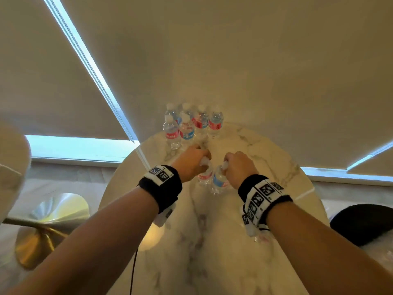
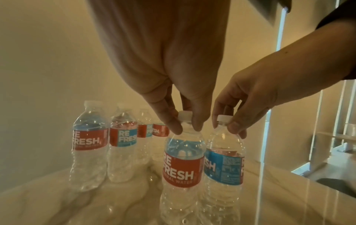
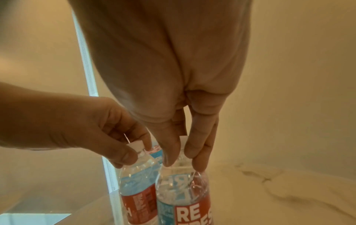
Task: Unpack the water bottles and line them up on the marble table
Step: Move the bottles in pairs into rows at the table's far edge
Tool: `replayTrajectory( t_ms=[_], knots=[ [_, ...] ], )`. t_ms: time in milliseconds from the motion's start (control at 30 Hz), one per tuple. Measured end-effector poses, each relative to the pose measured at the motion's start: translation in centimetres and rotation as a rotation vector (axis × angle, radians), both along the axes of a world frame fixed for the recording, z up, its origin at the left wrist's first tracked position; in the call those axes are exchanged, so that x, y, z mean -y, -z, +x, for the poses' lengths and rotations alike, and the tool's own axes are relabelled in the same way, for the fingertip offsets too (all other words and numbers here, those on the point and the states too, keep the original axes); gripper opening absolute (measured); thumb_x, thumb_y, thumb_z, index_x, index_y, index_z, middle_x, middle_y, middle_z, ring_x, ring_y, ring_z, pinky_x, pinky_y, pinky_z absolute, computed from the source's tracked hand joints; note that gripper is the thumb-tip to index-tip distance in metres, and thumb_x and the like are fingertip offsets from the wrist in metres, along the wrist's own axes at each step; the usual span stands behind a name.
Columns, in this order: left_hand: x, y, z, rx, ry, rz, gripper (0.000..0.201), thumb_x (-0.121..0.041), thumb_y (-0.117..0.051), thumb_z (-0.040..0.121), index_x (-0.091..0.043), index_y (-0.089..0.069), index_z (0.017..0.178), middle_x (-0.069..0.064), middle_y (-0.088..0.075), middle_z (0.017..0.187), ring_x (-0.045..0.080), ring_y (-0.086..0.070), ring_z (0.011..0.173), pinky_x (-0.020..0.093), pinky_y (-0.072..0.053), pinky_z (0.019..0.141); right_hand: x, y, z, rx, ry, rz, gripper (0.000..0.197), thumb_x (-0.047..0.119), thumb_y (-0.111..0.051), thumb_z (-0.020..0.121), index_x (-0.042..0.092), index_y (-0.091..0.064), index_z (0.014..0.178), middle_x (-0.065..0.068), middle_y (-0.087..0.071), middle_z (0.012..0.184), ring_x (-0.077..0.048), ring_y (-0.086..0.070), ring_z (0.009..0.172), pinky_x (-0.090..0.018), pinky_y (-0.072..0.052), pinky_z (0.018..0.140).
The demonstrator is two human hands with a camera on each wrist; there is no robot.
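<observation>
Two clear water bottles with red and blue labels stand upright side by side over the middle of the round marble table (image 1: 212, 241). My left hand (image 1: 198, 161) pinches the left bottle (image 1: 205, 176) just under its white cap, thumb and fingers curled round the neck (image 2: 185, 121). My right hand (image 1: 230, 165) pinches the right bottle (image 1: 219, 182) the same way (image 3: 184, 163). Their bases are at the table top; whether they touch it I cannot tell. Several more bottles (image 1: 191, 124) stand grouped at the table's far edge.
A pale window blind (image 1: 234, 60) hangs just behind the far bottles. A gold stand (image 1: 36, 241) and a white seat (image 1: 12, 167) are at the left below the table. A dark round object (image 1: 361, 222) lies off the right edge.
</observation>
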State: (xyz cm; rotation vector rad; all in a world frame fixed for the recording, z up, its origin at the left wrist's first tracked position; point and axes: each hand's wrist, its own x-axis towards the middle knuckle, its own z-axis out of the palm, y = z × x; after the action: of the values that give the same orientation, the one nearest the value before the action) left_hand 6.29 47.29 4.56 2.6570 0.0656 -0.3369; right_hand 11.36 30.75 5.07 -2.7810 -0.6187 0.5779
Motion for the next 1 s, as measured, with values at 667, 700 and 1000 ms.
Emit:
replayTrajectory(
  t_ms=[667, 700, 1000],
  knots=[
    [-6.1, 1.7, 14.4, 0.079, -0.122, 0.123, 0.041, -0.023, -0.068, 0.093, -0.013, -0.06, 0.132, 0.018, -0.059, 0.121, 0.035, -0.062, 0.108, 0.039, -0.048, 0.094, -7.6, 0.3, 14.7, 0.017, 0.025, 0.068, 0.045, 0.026, -0.072, 0.086, 0.01, -0.059, 0.126, -0.018, -0.063, 0.121, -0.037, -0.061, 0.109, -0.037, -0.048, 0.082],
    [-6.0, 1.6, 14.0, 0.077, -0.133, 0.113, 0.045, -0.025, -0.07, 0.092, -0.013, -0.058, 0.134, 0.017, -0.057, 0.123, 0.036, -0.061, 0.11, 0.039, -0.048, 0.095, -7.0, -0.1, 14.2, 0.0, 0.04, 0.062, 0.054, 0.028, -0.075, 0.084, 0.009, -0.055, 0.13, -0.018, -0.063, 0.124, -0.037, -0.06, 0.111, -0.038, -0.049, 0.085],
    [1.7, -1.9, 4.5, 0.266, -0.079, 0.033, 0.044, -0.037, -0.064, 0.095, -0.017, -0.059, 0.134, 0.008, -0.057, 0.132, 0.028, -0.055, 0.121, 0.04, -0.049, 0.101, 4.8, -8.1, 4.9, -0.013, 0.172, 0.139, 0.044, 0.042, -0.066, 0.089, 0.017, -0.062, 0.126, -0.004, -0.07, 0.114, -0.024, -0.065, 0.104, -0.033, -0.048, 0.085]
  ],
)
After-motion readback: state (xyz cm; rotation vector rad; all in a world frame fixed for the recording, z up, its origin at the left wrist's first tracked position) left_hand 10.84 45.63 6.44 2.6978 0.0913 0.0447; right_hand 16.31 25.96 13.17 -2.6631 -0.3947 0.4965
